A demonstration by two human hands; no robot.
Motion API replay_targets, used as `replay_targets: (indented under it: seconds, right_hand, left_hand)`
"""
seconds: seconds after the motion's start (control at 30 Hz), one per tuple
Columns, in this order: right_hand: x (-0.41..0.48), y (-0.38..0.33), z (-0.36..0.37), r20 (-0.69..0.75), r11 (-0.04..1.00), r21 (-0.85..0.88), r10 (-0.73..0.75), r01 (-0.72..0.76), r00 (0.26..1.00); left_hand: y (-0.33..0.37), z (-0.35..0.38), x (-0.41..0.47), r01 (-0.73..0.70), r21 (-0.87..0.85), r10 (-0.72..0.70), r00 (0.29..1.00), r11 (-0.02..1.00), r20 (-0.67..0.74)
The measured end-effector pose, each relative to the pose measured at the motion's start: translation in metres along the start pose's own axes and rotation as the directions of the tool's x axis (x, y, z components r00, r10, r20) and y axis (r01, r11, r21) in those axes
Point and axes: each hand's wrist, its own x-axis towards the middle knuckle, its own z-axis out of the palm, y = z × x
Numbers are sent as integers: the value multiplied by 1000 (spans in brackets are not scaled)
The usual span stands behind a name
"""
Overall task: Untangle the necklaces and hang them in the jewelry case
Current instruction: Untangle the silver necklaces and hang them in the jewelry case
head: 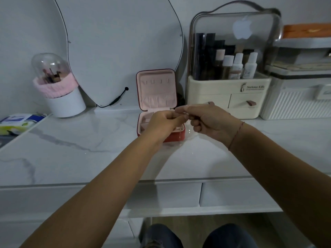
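A small red jewelry case (156, 78) stands open at the back middle of the marble tabletop. Its pink lid is upright, with a row of hooks and a pocket. My left hand (162, 122) hovers over the case's base, fingers pinched. My right hand (212, 120), with a red thread on its wrist, is just to the right, thumb and forefinger pinched and meeting the left fingertips. A very thin necklace chain (188, 129) hangs faintly below the pinch, and most of it is too fine to make out. The hooks in the lid are bare.
A curved mirror (116, 42) leans on the wall behind the case, its black cable trailing down. A domed brush holder (60, 97) stands at the left, tissue packs (16, 122) at the far left. A cosmetics organiser (231, 72) and a white box (295, 101) fill the right.
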Motion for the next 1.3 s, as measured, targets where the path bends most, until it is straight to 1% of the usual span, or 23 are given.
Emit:
replay_targets:
  seconds: [0.13, 0.33, 0.43, 0.53, 0.6, 0.7, 0.73, 0.8, 0.9, 1.0, 1.1, 1.2, 1.3]
  right_hand:
    - [1, 2, -1, 37, 1000, 14, -9, 8, 999]
    - [6, 11, -3, 3, 979, 200, 34, -34, 999]
    - [9, 14, -5, -44, 969, 241, 60, -47, 997]
    - [9, 14, -8, -73, 969, 245, 57, -37, 996]
    - [9, 11, -11, -82, 953, 300, 64, -37, 995]
    - [9, 1, -18, -53, 880, 465, 130, -90, 990]
    - [9, -3, -20, -31, 857, 506, 134, -100, 990]
    - [10, -12, -23, 15, 827, 551, 119, -107, 993]
    - [14, -31, -22, 32, 844, 529, 83, -88, 996]
    - [16, -53, -18, 53, 889, 455, 23, -45, 998]
    - [21, -73, -11, 111, 934, 356, -9, -32, 994]
    - [31, -91, 1, 156, 969, 245, -13, -26, 988]
    - [51, -103, 13, 162, 985, 169, -7, -21, 987]
  left_hand:
    - [-2, 1, 1, 18, -88, -20, 1000, 996, -22]
    - [-4, -2, -3, -8, -209, 0, 999, 978, -37]
    - [-1, -5, -6, -10, -209, -1, 998, 978, -57]
    - [4, -9, -6, -9, -210, -8, 997, 978, -76]
    - [10, -12, -4, -1, -318, -21, 998, 948, -65]
    - [25, -21, -1, 83, -553, -77, 996, 829, 34]
    - [29, -26, 0, 108, -586, -83, 994, 803, 70]
    - [38, -35, 2, 126, -594, -72, 991, 795, 114]
    - [52, -46, 6, 117, -575, -45, 989, 810, 138]
    - [67, -54, 10, 103, -530, -34, 990, 842, 138]
    - [79, -61, 16, 103, -444, -49, 990, 890, 132]
    - [86, -73, 26, 56, -325, -36, 997, 944, 66]
    - [90, -89, 44, -13, -270, 3, 999, 963, -37]
